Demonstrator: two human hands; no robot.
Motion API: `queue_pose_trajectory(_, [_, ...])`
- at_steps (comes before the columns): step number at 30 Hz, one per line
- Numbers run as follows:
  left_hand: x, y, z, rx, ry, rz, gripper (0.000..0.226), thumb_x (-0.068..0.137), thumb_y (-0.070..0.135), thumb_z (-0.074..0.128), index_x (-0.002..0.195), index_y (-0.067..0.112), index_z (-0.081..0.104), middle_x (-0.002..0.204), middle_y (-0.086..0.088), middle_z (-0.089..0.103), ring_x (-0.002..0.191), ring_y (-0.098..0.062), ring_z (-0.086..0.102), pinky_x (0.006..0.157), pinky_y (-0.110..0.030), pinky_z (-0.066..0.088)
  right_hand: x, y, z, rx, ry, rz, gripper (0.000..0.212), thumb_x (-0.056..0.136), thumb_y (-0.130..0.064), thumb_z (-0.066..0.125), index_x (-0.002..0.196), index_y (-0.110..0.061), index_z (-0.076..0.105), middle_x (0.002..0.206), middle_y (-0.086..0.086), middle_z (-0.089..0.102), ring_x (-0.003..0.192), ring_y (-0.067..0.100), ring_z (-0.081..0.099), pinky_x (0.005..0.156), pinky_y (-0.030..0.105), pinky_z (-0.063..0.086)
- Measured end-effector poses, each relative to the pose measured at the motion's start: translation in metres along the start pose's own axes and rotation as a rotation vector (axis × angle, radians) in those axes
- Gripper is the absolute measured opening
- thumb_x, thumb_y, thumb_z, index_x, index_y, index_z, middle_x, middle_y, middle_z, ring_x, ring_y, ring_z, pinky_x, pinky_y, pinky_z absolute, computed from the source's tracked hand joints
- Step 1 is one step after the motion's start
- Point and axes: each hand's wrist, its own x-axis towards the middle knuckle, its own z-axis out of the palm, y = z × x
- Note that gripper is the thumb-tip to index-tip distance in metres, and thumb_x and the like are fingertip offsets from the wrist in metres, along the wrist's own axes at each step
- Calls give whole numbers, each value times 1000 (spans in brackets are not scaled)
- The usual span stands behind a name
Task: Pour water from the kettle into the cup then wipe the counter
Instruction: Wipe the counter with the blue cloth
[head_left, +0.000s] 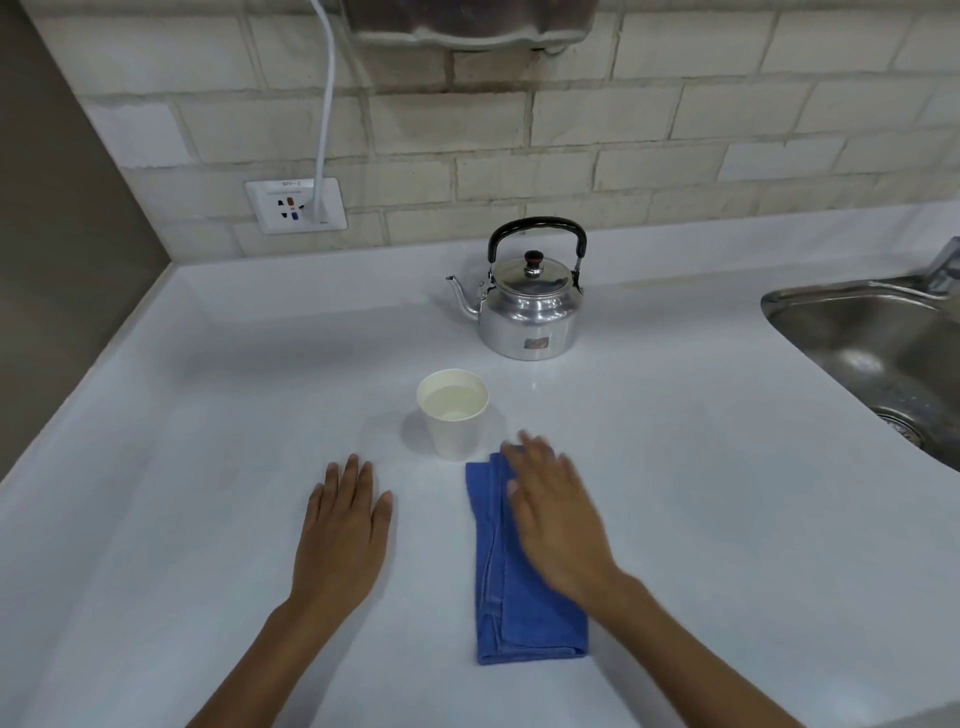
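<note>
Kettle (530, 306) upright at centre frame, lid on, black handle raised, spout pointing left. Cup (453, 420) just below and left of it, apart from it, upright and holding water nearly to the rim. Blue cloth (511, 587) folded into a long strip at lower centre, its top edge just beside the cup's base. Right hand (558, 512) over the cloth's upper right part, fingers spread and open, blurred; gripping nothing, contact with the cloth hard to tell. Left hand (343, 530) flat on the bare counter (182, 415) left of the cloth, palm down, fingers straight and together, empty.

White, glossy counter filling most of the frame. Steel sink (872, 343) set in at the right edge, drain partly showing. Pale brick-pattern tile wall (623, 119) across the top. Socket (296, 205) at upper left on the wall, with a white cord (326, 104) running up out of frame. Grey wall panel (57, 208) at far left.
</note>
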Motion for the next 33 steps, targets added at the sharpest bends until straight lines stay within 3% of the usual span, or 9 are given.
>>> queue_pose_trajectory(3, [-20, 28, -5, -51, 74, 148, 55, 98, 38, 21, 145, 14, 6, 156, 0, 6, 141, -10, -5, 108, -19, -14, 26, 40, -28, 29, 152, 137, 42, 98, -17, 28, 140, -13, 30, 152, 8, 26, 142, 21, 15, 115, 33, 6])
queue_pose_trajectory(7, [-39, 102, 11, -74, -44, 330, 56, 98, 41, 16, 145, 15, 1, 157, 1, -2, 142, -11, -10, 106, -22, -19, 60, 77, -37, 30, 67, 215, 42, 98, -16, 27, 140, -9, 29, 152, 10, 25, 142, 23, 15, 117, 37, 14])
queue_pose_trajectory(11, [-31, 144, 37, 57, -99, 303, 60, 100, 38, 16, 143, 6, -10, 155, -8, -16, 140, -22, -19, 107, -31, -18, 80, 83, -23, 33, 1, 166, 43, 98, -14, 28, 141, -8, 27, 153, 12, 23, 142, 24, 14, 116, 36, 13])
queue_pose_trajectory(18, [-34, 124, 42, 90, -114, 333, 59, 99, 41, 14, 144, 11, -7, 156, -4, -10, 142, -16, -14, 111, -34, -17, 82, 93, -4, -192, -38, 138, 48, 99, -29, 22, 143, -13, 18, 155, 8, 18, 143, 22, 11, 116, 38, 10])
queue_pose_trajectory(20, [-37, 112, 40, 124, -67, 335, 54, 97, 40, 18, 145, 13, 17, 155, -2, 16, 142, -13, 10, 116, -36, 4, 83, 93, -4, -208, -53, 144, 49, 98, -32, 21, 144, -14, 15, 156, 7, 15, 143, 21, 9, 116, 37, 8])
queue_pose_trajectory(22, [-47, 100, 26, 114, -101, 304, 52, 92, 43, 23, 132, 20, 48, 139, 5, 48, 129, -7, 41, 105, -26, 36, 82, 94, -3, -217, -52, 147, 50, 98, -34, 20, 144, -15, 14, 156, 7, 14, 143, 21, 8, 116, 36, 7])
queue_pose_trajectory(23, [-53, 92, 20, 129, -117, 278, 52, 92, 44, 23, 127, 22, 54, 134, 8, 53, 124, -6, 47, 102, -23, 39, 82, 94, -3, -219, -54, 147, 50, 98, -35, 20, 144, -16, 14, 156, 7, 13, 143, 21, 8, 116, 36, 7])
queue_pose_trajectory(28, [-66, 38, 0, 224, -45, 242, 58, 98, 38, 8, 131, 12, 49, 138, -1, 49, 127, -14, 44, 111, -30, 4, 81, 93, -3, -219, -62, 142, 51, 97, -37, 20, 145, -20, 12, 156, 6, 11, 144, 20, 5, 117, 36, 6])
queue_pose_trajectory(33, [-43, -7, -11, 200, 40, 152, 52, 98, 36, 19, 140, 7, 28, 149, -7, 30, 137, -18, 24, 112, -25, -5, 81, 90, -1, -256, -54, 137, 50, 98, -35, 21, 145, -19, 12, 156, 8, 11, 144, 22, 6, 117, 38, 7])
